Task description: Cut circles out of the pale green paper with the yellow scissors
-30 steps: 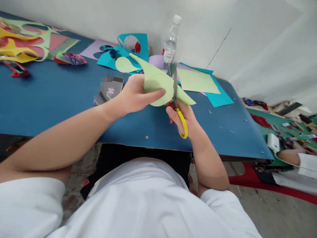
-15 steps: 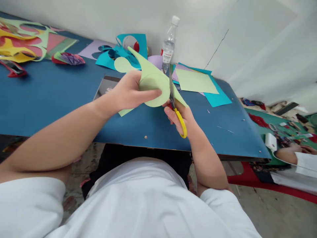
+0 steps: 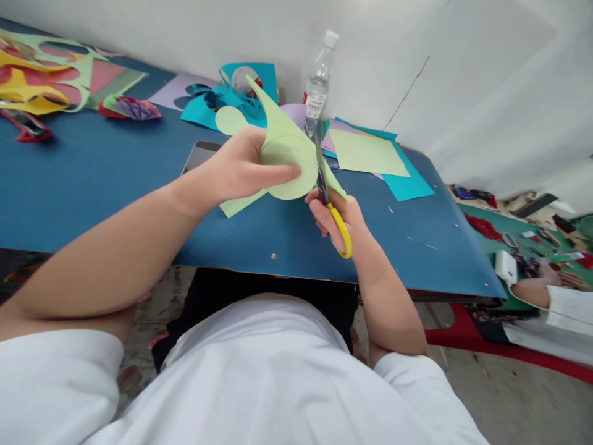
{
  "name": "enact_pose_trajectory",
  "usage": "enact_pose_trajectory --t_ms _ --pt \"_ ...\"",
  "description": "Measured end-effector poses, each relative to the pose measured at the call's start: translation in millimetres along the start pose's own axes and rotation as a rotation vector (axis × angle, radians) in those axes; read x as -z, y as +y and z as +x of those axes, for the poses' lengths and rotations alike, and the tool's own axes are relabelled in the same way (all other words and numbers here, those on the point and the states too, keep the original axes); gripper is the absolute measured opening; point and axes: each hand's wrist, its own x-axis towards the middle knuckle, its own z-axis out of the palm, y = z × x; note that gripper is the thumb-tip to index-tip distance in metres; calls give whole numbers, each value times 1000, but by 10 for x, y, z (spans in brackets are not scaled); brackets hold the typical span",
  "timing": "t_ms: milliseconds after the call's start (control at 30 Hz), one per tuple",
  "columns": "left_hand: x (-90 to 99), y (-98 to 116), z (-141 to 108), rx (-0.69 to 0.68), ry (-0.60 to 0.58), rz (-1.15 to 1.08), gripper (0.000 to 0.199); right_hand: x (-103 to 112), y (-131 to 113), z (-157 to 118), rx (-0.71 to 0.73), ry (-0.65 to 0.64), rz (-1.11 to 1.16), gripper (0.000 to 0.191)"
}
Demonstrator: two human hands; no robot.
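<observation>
My left hand [image 3: 248, 164] pinches a sheet of light green paper [image 3: 294, 185], its thumb pressed flat on a partly cut round shape. In my right hand [image 3: 340, 216] is a pair of scissors [image 3: 341, 230] with yellow handles, its blades pointing away from me at the right edge of the round. A narrow strip of the green paper runs down from the blades toward the right hand. Behind the left hand lies a cut green paper circle [image 3: 230, 120]. Under the left wrist part of a dark flat device [image 3: 200, 154] shows, mostly hidden.
A water bottle [image 3: 317, 83] stands against the wall. Coloured paper sheets [image 3: 370, 151] lie to the right, blue paper scraps [image 3: 199, 111] behind. A red-handled tool [image 3: 28, 125] and cut-out scraps [image 3: 69, 80] are at left. Another person's arm [image 3: 532, 292] rests at the green table.
The scissor blades have closed slightly on the paper. The green paper's upper tip has shifted a little up and right. My left hand keeps its hold.
</observation>
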Motion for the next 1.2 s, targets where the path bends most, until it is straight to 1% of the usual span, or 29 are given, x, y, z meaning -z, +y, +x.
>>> enact_pose_trajectory --t_ms 67,200,300,367,500,633,733,833,933,1067,1200 --pt "13 10 -4 9 7 21 11 8 2 1 -7 2 -8 51" --pt "35 22 -11 44 72 72 19 19 18 8 0 -1 -27 52" --pt "42 27 -11 60 76 73 27 19 20 10 7 7 -22 52" --pt "43 29 -10 50 74 67 26 20 13 10 9 9 -22 53" --pt "54 32 -15 43 78 65 16 25 -3 7 4 5 -32 55" --pt "78 29 -17 87 85 43 24 28 -8 3 -12 11 -31 57" --pt "95 -2 -17 96 165 11 24 27 0 4 -15 26 -35 60" --pt "90 -67 -19 61 251 -16 23 24 12 10 2 46 -32 60" --pt "37 -143 -24 45 292 -81 24 18 16 11 9 64 -23 59" --pt "-83 -184 -31 31 252 -128 28 -1 -2 -4 13 83 -7 58" --pt "-164 -126 -39 26 192 -62 30 -16 3 -12 12 85 -12 57"
